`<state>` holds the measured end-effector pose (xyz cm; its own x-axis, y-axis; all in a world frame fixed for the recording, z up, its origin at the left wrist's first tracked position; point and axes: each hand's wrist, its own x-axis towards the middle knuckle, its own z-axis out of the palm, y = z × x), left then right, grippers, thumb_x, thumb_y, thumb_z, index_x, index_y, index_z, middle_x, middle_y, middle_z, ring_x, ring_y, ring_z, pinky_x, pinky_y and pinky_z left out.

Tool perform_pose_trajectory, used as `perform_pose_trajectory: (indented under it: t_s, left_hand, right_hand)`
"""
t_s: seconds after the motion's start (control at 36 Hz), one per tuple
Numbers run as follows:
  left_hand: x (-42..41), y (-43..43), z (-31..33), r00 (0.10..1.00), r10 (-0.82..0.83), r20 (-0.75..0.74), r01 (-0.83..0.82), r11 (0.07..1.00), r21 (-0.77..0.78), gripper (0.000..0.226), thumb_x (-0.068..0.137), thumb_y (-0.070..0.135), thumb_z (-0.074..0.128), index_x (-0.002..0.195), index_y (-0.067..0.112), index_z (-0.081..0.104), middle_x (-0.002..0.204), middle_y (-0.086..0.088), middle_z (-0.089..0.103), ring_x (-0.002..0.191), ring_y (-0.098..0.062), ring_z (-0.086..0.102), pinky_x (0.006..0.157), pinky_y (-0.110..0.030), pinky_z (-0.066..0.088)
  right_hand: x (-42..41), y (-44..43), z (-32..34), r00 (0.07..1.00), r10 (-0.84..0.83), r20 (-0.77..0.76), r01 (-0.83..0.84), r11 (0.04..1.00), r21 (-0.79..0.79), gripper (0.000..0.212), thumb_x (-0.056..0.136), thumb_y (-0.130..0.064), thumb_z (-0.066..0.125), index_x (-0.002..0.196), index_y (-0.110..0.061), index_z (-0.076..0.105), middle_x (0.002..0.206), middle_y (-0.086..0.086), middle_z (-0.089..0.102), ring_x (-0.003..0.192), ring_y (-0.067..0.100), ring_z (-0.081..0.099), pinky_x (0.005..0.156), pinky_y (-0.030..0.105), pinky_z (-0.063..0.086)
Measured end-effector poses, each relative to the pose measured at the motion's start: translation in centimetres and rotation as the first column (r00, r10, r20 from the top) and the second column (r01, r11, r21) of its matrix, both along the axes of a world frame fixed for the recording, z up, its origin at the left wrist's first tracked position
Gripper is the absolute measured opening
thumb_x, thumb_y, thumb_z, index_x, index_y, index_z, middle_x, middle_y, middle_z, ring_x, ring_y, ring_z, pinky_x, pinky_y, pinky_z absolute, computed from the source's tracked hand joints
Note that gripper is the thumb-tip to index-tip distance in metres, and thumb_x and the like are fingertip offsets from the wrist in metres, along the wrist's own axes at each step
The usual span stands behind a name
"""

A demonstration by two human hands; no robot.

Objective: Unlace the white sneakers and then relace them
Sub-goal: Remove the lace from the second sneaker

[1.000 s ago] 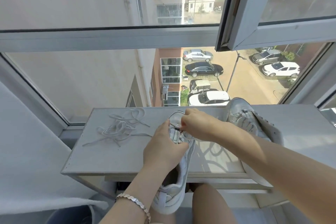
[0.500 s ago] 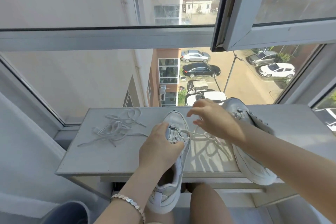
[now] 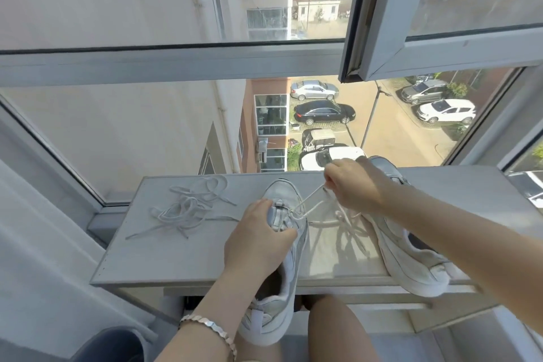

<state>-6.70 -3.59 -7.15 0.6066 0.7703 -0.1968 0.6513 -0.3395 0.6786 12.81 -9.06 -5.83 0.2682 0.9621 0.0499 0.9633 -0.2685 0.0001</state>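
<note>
A white sneaker (image 3: 282,194) lies toe-away on the grey sill shelf (image 3: 182,256), its heel hanging over the front edge. My left hand (image 3: 258,241) grips its upper around the eyelets. My right hand (image 3: 349,182) pinches the sneaker's white lace (image 3: 308,203) and holds it taut, up and to the right of the toe. The second white sneaker (image 3: 411,256) lies behind and under my right forearm. A loose white lace (image 3: 188,206) sits in a tangle on the shelf's left part.
An open window sash (image 3: 382,47) juts inward above the right hand. The window glass stands right behind the shelf, with a street and parked cars far below. My knee (image 3: 338,329) is under the shelf's front edge.
My right hand has pulled the lace out of the sneaker, moving up and to the right. The left hand stays gripping the sneaker.
</note>
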Motion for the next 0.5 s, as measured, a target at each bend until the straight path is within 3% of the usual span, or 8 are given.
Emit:
perform_pose_trajectory:
  t_s: [0.11,0.19,0.25,0.33,0.39,0.5]
  left_hand:
    - [0.1,-0.2,0.0,1.0,0.001,-0.002,-0.001,1.0,0.007,0.062,0.085,0.034,0.056,0.142,0.029,0.033,0.146,0.015,0.033,0.127,-0.011,0.041,0.096,-0.026,0.036]
    - [0.1,-0.3,0.1,1.0,0.001,-0.01,0.0,1.0,0.017,0.061,0.085,0.033,0.056,0.141,0.029,0.033,0.144,0.015,0.034,0.125,-0.011,0.042,0.091,-0.024,0.034]
    - [0.1,-0.3,0.1,1.0,-0.001,-0.013,0.001,1.0,0.018,0.061,0.085,0.033,0.055,0.142,0.028,0.032,0.145,0.015,0.033,0.125,-0.011,0.042,0.091,-0.024,0.034]
    - [0.1,-0.3,0.2,1.0,0.002,-0.016,-0.002,1.0,0.024,0.061,0.085,0.033,0.056,0.142,0.029,0.033,0.145,0.015,0.033,0.125,-0.011,0.042,0.093,-0.026,0.035]
    - [0.1,-0.3,0.2,1.0,0.003,-0.014,-0.003,1.0,0.029,0.06,0.085,0.034,0.056,0.14,0.029,0.034,0.143,0.014,0.035,0.123,-0.011,0.044,0.089,-0.024,0.035]
    - [0.2,-0.3,0.2,1.0,0.007,-0.012,-0.006,1.0,0.029,0.061,0.085,0.035,0.057,0.141,0.03,0.034,0.145,0.015,0.033,0.124,-0.01,0.043,0.09,-0.025,0.036]
  right_hand:
    - [4.1,-1.2,1.3,0.94,-0.24,0.243,0.259,0.965,-0.051,0.022,0.096,-0.017,0.039,0.113,-0.012,0.052,0.111,0.003,0.056,0.11,0.022,0.049,0.09,0.036,0.034]
    - [4.0,-1.1,0.8,0.906,-0.31,0.287,0.362,0.92,-0.151,0.024,0.094,-0.015,0.043,0.116,-0.014,0.051,0.114,0.003,0.054,0.112,0.021,0.047,0.089,0.035,0.033]
    - [2.8,-0.2,-0.3,0.941,-0.231,0.246,0.267,0.956,-0.124,0.021,0.094,-0.014,0.044,0.113,-0.014,0.052,0.115,0.003,0.053,0.113,0.022,0.047,0.089,0.033,0.033]
    - [-0.2,1.0,-0.7,0.999,0.042,-0.019,-0.041,0.999,0.035,0.022,0.095,-0.017,0.049,0.115,-0.017,0.058,0.119,-0.002,0.052,0.119,0.017,0.045,0.096,0.027,0.029]
    - [-2.1,1.5,-0.4,0.963,0.201,-0.178,-0.204,0.979,0.002,0.027,0.095,-0.022,0.051,0.121,-0.02,0.056,0.124,-0.004,0.051,0.12,0.014,0.043,0.099,0.025,0.028]
    - [-3.2,2.0,-0.9,0.92,0.255,-0.298,-0.285,0.957,-0.059,0.021,0.093,-0.025,0.056,0.112,-0.018,0.061,0.113,0.0,0.05,0.112,0.018,0.044,0.09,0.025,0.031]
